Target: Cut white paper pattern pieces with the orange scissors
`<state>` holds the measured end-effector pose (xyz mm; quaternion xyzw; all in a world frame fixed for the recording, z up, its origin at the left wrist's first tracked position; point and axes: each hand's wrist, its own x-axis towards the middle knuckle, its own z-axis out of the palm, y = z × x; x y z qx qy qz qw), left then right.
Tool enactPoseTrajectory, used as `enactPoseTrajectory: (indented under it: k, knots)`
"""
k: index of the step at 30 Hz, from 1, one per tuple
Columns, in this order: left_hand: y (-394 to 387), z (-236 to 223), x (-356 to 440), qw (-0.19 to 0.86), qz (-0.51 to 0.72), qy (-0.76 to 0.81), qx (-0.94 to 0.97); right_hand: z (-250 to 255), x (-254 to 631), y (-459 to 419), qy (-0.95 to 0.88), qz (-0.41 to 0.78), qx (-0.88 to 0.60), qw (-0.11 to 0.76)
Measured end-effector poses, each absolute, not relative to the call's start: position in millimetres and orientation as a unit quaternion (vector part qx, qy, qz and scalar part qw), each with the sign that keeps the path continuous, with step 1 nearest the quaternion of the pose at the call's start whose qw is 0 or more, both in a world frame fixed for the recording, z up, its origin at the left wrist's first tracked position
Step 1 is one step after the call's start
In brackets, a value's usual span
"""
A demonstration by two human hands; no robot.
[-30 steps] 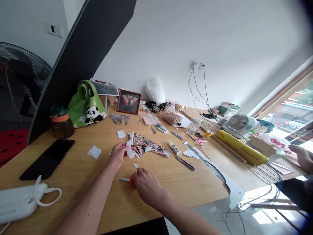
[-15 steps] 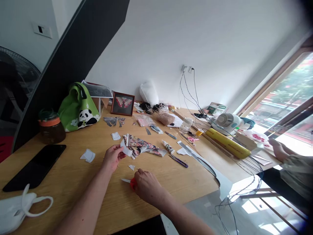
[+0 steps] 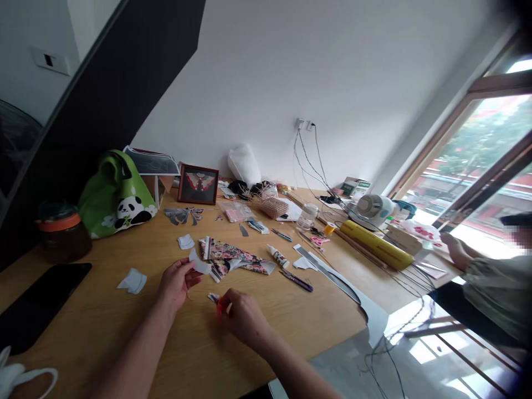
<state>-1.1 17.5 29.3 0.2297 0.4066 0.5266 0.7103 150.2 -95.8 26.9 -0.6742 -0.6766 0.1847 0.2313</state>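
Observation:
My left hand [image 3: 174, 282] pinches a small white cut piece [image 3: 200, 263], paper or backed fabric, just above the table beside the folded floral fabric [image 3: 239, 255]. Closed around red-handled scissors [image 3: 219, 308] is my right hand [image 3: 244, 317], low over the table and nearer to me. A small scrap [image 3: 213, 297] shows at the scissors' tip; whether they touch it I cannot tell. Two more pale cut pieces lie at left, one [image 3: 185, 241] beyond my left hand and another [image 3: 133, 281] to its left.
Right of the fabric lie a glue bottle [image 3: 277, 256], purple-handled snips [image 3: 296, 280] and a long metal ruler [image 3: 328, 275]. A black phone [image 3: 45, 299], a jar [image 3: 64, 235] and a green panda bag [image 3: 120, 199] stand left. Another person's hand [image 3: 454, 250] is at far right.
My right hand has moved the scissors slightly left and up to the small scrap. My left hand keeps the white piece. The whole view has shifted a little.

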Motion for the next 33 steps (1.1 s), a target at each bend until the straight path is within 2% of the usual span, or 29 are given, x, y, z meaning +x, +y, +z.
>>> enactPoseTrajectory:
  k: [5, 9, 13, 18, 33]
  knots:
    - [20, 38, -2, 0.7, 0.556, 0.399, 0.205, 39, 164, -70, -0.537, 0.411, -0.592, 0.439]
    - [30, 54, 7, 0.699, 0.574, 0.374, 0.203, 60, 168, -40, -0.494, 0.466, -0.528, 0.51]
    - [47, 80, 22, 0.697, 0.595, 0.335, 0.22, 69, 165, -13, -0.483, 0.47, -0.498, 0.546]
    - [64, 105, 39, 0.696, 0.616, 0.276, 0.243, 57, 163, 2, -0.465, 0.47, -0.457, 0.594]
    - [76, 90, 63, 0.704, 0.566, 0.336, 0.267, 42, 174, 0, -0.481, 0.505, -0.441, 0.564]
